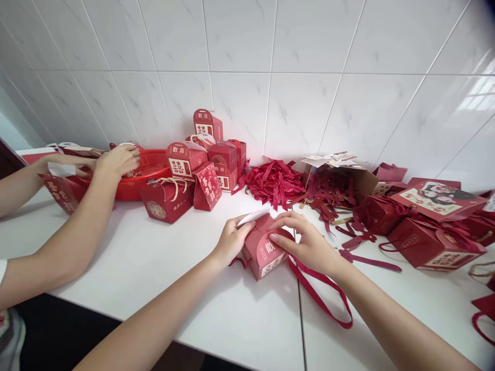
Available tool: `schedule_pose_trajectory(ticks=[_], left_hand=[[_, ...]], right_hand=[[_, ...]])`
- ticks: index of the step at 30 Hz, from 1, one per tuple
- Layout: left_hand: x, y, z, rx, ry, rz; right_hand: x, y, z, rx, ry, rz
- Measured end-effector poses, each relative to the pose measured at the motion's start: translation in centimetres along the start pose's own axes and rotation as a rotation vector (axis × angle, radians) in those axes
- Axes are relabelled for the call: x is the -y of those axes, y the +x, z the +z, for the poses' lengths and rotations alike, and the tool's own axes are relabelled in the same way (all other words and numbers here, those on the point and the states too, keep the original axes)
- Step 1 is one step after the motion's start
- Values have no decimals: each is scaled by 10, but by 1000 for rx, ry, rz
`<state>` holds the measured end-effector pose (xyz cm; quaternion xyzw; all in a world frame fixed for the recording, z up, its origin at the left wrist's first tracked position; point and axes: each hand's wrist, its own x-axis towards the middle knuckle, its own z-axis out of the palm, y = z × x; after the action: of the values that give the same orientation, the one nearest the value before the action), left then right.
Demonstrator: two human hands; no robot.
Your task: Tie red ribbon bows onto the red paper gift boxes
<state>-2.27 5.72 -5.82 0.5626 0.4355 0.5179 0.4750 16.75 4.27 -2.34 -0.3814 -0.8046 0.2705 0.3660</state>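
Note:
A small red gift box (256,251) with white characters sits on the table in front of me, its top flaps raised. My left hand (232,238) is closed on the left side of the box, thumb against a flap whose white inner side (253,215) shows. At the right, my right hand (305,241) grips the rounded front flap, fingers bent over its top edge. A red ribbon loop (340,294) trails from the box onto the table, beneath my right forearm. A short red cord (240,262) shows at the box's left side.
Finished-looking red boxes (181,162) stand stacked by the tiled wall. Nearby lie a ribbon pile (276,181), a tipped carton (361,183) spilling red strips, and more boxes (435,242) at right. On the left, another person's hands (118,162) work near a red basket (133,191).

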Motion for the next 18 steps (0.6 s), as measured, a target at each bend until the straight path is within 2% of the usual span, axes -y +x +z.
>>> schedule_pose_trajectory(ticks=[2,7,10,14,18], left_hand=[[2,1,0,25,-7,0],[9,3,0,9,-21,-83],[9,2,0,31,-39,-84],[7,2,1,67,-93,-69],[9,2,1,60,-142,-113]], right_hand=[[0,0,-2,36,137,25],[2,-3,-6,220,548,245],[7,-3,-6,233,655,277],[22,-10,-21,109,661,216],[42,-31,-58,-183,467,14]])
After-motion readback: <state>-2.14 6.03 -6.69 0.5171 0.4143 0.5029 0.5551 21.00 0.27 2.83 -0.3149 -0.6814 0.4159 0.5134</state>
